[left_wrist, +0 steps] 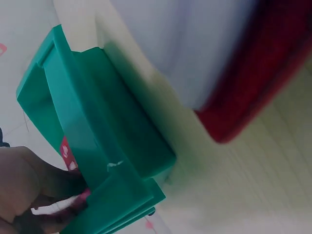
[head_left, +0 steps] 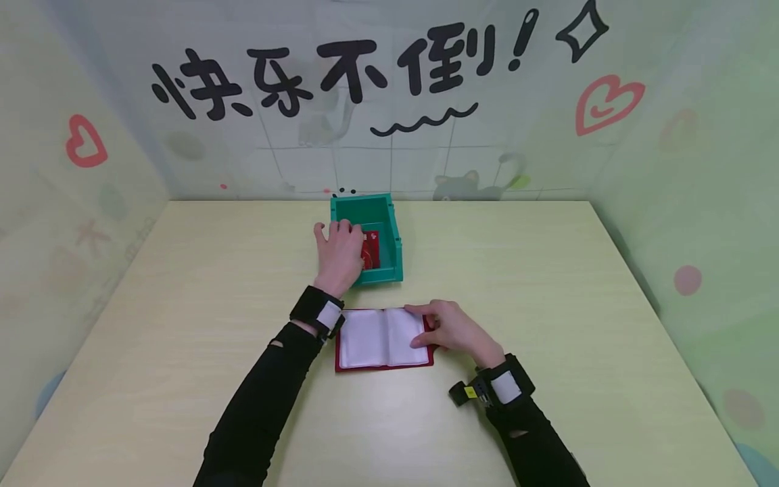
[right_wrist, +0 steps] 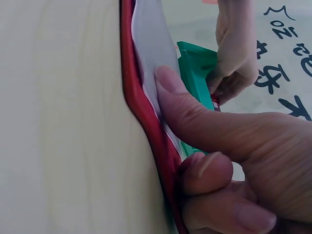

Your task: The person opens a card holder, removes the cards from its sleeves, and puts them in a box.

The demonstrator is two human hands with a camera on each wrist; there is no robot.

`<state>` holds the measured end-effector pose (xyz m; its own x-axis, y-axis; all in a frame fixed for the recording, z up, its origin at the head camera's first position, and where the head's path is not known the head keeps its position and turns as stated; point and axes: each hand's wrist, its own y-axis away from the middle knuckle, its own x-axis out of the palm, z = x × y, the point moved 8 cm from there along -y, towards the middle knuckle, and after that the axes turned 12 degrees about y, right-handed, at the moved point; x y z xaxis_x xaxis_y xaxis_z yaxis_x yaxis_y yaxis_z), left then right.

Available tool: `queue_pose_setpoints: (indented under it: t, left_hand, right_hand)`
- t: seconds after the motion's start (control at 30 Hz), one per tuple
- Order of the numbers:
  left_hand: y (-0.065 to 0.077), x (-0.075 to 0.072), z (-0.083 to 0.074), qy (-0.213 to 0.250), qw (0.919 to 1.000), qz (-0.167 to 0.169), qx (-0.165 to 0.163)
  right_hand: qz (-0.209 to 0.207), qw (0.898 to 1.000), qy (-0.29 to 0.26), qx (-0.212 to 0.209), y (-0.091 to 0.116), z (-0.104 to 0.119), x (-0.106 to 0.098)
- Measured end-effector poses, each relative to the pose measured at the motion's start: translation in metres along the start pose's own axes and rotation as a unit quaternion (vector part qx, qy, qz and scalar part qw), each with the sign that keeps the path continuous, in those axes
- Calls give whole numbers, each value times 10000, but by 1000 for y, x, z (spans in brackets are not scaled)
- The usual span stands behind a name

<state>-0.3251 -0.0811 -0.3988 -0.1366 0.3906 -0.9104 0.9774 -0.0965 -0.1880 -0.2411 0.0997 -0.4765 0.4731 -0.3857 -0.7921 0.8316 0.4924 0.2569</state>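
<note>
An open booklet (head_left: 364, 338) with white pages and a dark red cover lies on the table. My right hand (head_left: 453, 328) grips its right side, the thumb (right_wrist: 170, 80) on the page and curled fingers at the red cover's edge. Beyond it stands a teal plastic bin (head_left: 382, 215). My left hand (head_left: 341, 257) reaches into the bin's left side, its fingertips partly hidden. Between its thumb and fingers a red card (left_wrist: 84, 195) shows in part. Another bit of red, a printed card (head_left: 371, 250), lies in the bin beside the hand.
The pale wooden table (head_left: 182, 325) stretches out on both sides of the booklet. Behind the bin rises a printed back wall (head_left: 389, 162) with large black characters. Side walls (head_left: 688, 203) flank the table. A band with a small camera (head_left: 465, 393) sits on the right wrist.
</note>
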Motion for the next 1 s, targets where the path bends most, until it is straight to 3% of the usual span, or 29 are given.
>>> queue_pose_setpoints:
  t: [0.17,0.5,0.7,1.0]
  left_hand:
    - [3,4,-6,-663,9978,47,81]
    - [-1,27,-1,-1361,9860,890,-367]
    - [-5,29,1,-1085,9887,934,-444]
    - [-9,29,3,-689,9953,676,-106]
  right_hand:
    - [-11,10000,-34,2,1,-1,0]
    - [-36,10000,-16,-22,1,-1,1]
    - [-50,10000,21,-52,1,0,0]
    - [1,10000,-89,32,1,-1,3]
